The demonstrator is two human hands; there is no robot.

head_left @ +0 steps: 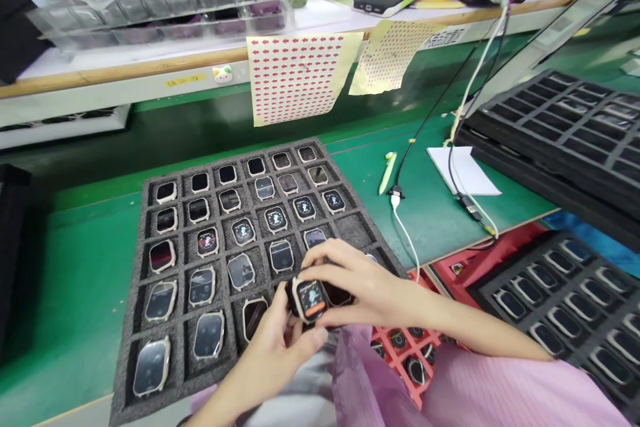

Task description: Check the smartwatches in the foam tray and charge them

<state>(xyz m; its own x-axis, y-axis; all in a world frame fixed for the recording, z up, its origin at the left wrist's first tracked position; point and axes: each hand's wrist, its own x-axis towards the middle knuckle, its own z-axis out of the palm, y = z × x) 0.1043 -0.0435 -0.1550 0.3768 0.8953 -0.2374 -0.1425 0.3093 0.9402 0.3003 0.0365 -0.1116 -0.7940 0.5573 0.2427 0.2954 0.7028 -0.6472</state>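
Observation:
A smartwatch body with a lit screen and an orange bar is held between both my hands, just above the near right corner of a grey foam tray. My left hand grips it from below with thumb and fingers closed round its edge. From the right, my right hand has its fingers curled over the watch's top and side. The tray holds several more watch bodies in square pockets, some with lit screens, some dark.
A white cable with a connector lies on the green mat right of the tray. Black trays are stacked at right, and a red tray and a black tray of parts sit lower right. Sticker sheets hang from the shelf.

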